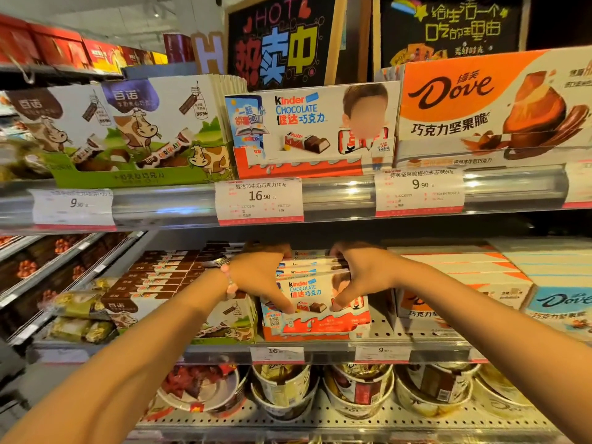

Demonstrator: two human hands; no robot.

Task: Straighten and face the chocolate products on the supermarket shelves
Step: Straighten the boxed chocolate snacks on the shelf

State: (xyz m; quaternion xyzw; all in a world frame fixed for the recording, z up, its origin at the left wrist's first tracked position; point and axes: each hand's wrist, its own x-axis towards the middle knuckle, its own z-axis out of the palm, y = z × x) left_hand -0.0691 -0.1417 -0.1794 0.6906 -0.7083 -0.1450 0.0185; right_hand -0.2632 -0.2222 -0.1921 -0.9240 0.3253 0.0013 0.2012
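Kinder boxes (315,294) clasped at both sides by left hand (259,277), right hand (362,277); light, stiff cardboard, best gripped at edges

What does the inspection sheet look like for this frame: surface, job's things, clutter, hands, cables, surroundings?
Surface: middle shelf, perforated metal, price tags along its front rail.
Job's things: Kinder boxes stacked in an orange tray on the middle shelf; the front one faces outward.
Clutter: gold-wrapped packs lying loosely at the shelf's left.
Hands: left hand and right hand grip the Kinder stack from either side, thumbs on the front box.
Cables: nothing seen.
Surroundings: Dove boxes on the shelf above, paper cups below, chalkboard signs on top.
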